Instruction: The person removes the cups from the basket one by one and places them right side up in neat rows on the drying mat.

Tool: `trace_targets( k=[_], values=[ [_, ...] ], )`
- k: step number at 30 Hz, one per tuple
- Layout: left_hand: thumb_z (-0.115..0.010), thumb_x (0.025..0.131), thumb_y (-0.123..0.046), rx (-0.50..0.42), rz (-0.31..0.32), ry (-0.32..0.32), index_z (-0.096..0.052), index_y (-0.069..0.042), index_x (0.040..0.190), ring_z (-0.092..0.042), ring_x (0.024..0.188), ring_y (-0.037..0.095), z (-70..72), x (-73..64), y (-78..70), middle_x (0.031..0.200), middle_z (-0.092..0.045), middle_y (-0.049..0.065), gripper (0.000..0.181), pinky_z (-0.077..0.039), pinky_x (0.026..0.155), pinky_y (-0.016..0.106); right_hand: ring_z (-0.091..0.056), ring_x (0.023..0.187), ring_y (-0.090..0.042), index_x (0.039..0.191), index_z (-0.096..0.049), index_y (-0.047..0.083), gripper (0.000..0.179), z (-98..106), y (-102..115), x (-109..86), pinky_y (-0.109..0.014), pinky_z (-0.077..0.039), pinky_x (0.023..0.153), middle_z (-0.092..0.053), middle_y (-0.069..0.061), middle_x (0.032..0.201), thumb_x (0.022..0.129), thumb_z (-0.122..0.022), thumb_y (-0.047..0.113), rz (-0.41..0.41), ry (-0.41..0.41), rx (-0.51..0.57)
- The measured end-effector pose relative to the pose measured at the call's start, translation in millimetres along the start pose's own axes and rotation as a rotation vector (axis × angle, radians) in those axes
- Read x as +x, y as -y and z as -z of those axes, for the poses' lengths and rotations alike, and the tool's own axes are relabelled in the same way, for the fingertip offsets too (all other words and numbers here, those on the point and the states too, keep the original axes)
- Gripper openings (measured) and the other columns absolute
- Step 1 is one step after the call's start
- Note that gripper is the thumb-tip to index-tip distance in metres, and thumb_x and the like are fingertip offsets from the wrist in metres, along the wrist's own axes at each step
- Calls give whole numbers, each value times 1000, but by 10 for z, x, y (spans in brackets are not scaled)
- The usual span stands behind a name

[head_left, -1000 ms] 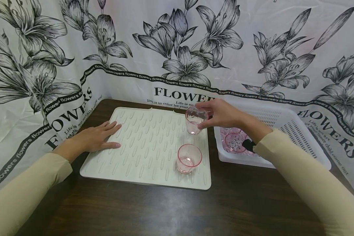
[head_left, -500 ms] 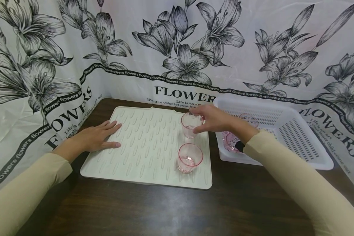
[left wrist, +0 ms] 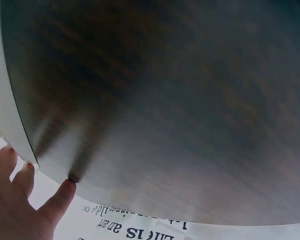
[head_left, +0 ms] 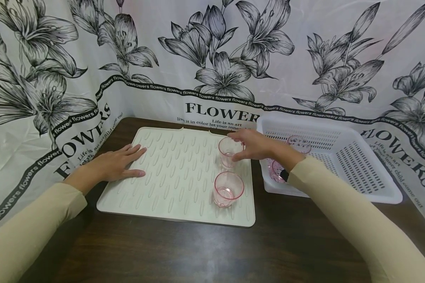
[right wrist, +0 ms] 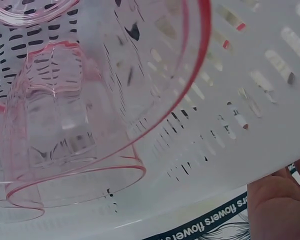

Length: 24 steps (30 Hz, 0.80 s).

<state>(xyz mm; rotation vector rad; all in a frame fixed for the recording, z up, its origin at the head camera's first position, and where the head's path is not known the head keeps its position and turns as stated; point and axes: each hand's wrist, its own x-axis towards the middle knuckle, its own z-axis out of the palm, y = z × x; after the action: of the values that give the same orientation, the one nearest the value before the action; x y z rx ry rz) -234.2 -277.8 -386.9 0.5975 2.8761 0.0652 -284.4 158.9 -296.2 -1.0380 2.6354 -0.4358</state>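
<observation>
My left hand (head_left: 113, 165) lies with fingers spread on the left part of a cream drying mat (head_left: 177, 177). In the left wrist view, the left hand (left wrist: 20, 205) shows at the lower left corner. At the mat's back right, my right hand (head_left: 253, 144) holds a clear drinking glass (head_left: 227, 158) with a pink rim, thumb and fingers at its right side; the glass is upright, low over the mat. Just in front of it, a matching glass (head_left: 228, 190) stands upright on the mat. In the right wrist view, the right hand (right wrist: 280, 207) is only partly seen.
Right of the mat, a white slotted plastic basket (head_left: 384, 173) contains several pink-rimmed glasses (head_left: 299, 144), partly hidden by the right forearm. They appear close up as clear glasses (right wrist: 65, 175) in the right wrist view. A dark wooden table (head_left: 184, 251) lies below, with a flower-printed curtain (head_left: 205, 43) behind.
The right hand has moved slightly left and down with the glass, which was tilted and is now upright over the mat. More of the basket shows. The left hand stays put.
</observation>
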Motion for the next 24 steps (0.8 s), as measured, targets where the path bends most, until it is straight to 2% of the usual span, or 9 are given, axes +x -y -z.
trace_targets(
  k=[9, 16, 24],
  values=[
    [-50, 90, -72, -7, -2, -4, -26, -10, 158, -21, 145, 49, -6, -1, -6, 161, -24, 22, 95, -30, 103, 71, -53, 130, -36, 148, -42, -3, 77, -5, -20, 9, -49, -42, 106, -52, -23, 143, 85, -79, 24, -20, 29, 31],
    [-50, 90, -72, -2, 2, -4, -26, -10, 158, -21, 145, 49, -6, -3, -10, 161, -24, 22, 95, -30, 104, 70, -50, 132, -37, 150, -39, -2, 81, 23, -19, -8, -50, -38, 110, -47, -20, 149, 85, -80, 27, -34, 35, 15],
    [-50, 91, -71, -4, -1, -1, -26, -9, 158, -22, 145, 50, 4, -9, -9, 160, -25, 23, 94, -30, 103, 71, -43, 138, -36, 154, -36, 6, 86, 276, -103, -182, -53, -31, 113, -42, -17, 154, 86, -79, 34, -89, -13, 12]
  ],
)
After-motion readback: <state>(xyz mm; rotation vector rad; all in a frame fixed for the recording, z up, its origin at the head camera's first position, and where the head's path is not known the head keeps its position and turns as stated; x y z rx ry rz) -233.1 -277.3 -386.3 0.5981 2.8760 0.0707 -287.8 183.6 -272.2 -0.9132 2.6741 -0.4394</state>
